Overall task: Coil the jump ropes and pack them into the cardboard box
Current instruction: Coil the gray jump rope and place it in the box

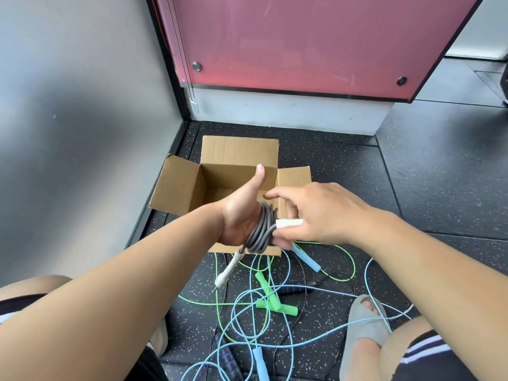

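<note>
A: The left forearm (110, 284) is reaching in from the lower left; its hand?
B: The left hand (242, 215) is carrying the grey jump rope (259, 229) coiled round its palm, fingers hiding, grip unclear. The right hand (324, 213) is pinching its white handle (288, 223), mid-frame, before the cardboard box (176, 185).

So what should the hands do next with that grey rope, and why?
Probably tuck the white handle, pinched by the right hand, through the grey coil wound round the left hand: it looks fully wound, and the open cardboard box waits behind.
</note>
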